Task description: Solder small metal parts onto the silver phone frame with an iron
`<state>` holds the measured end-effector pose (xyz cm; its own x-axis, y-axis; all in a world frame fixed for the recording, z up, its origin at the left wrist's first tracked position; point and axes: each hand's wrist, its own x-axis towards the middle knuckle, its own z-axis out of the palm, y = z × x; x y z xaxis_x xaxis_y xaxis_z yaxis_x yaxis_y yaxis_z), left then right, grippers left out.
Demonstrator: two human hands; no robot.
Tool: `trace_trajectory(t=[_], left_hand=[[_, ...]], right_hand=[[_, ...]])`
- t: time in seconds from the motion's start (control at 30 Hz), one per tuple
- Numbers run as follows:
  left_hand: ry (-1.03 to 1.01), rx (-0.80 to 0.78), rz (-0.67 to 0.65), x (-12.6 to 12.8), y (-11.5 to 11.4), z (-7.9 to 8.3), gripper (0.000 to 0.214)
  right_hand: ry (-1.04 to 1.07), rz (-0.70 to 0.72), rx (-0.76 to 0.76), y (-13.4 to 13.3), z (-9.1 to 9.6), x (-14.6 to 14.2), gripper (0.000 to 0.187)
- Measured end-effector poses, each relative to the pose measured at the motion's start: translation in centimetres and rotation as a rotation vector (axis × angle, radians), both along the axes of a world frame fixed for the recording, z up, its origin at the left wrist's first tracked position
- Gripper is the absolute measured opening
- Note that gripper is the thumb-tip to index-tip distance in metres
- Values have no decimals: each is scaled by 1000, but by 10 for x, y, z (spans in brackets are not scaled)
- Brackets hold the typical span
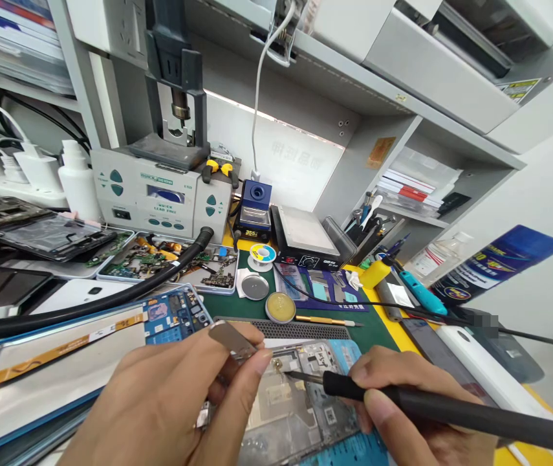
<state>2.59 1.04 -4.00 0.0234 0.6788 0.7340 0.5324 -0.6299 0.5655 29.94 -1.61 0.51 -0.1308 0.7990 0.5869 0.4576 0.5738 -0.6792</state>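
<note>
My left hand (184,395) pinches a flat, dull grey metal piece (231,339) between thumb and fingers; its lower end is hidden by the fingertips. In my right hand (407,395) is a soldering iron (431,404) with a black handle, held like a pen. The iron's thin tip points left, close to a small gold-coloured part (277,366) on an opened phone frame (300,414). Whether the tip touches that part I cannot tell. The frame lies between both hands, over a light blue support (348,450), and my left hand covers its left side.
Behind the hands are a flux tin (281,307), a solder spool (262,254) and a gold-handled pen-like tool (327,320). A thick black hose (160,285) crosses at left over a blue phone housing (169,323). The iron station (251,223) and hot-air station (145,194) stand at the back.
</note>
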Motion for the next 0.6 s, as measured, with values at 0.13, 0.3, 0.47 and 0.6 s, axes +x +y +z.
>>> trace_trajectory(t=[0.13, 0.3, 0.47, 0.6], left_hand=[[129, 98, 53, 1, 1, 10, 16], [142, 112, 22, 1, 3, 16, 14], [139, 121, 29, 3, 4, 14, 17], [141, 125, -14, 1, 4, 15, 16]], right_hand=[[-7, 1, -22, -2, 1, 1, 24], [272, -150, -176, -3, 2, -17, 12], [602, -276, -473, 5, 10, -33, 43], [608, -279, -556, 10, 16, -34, 54]])
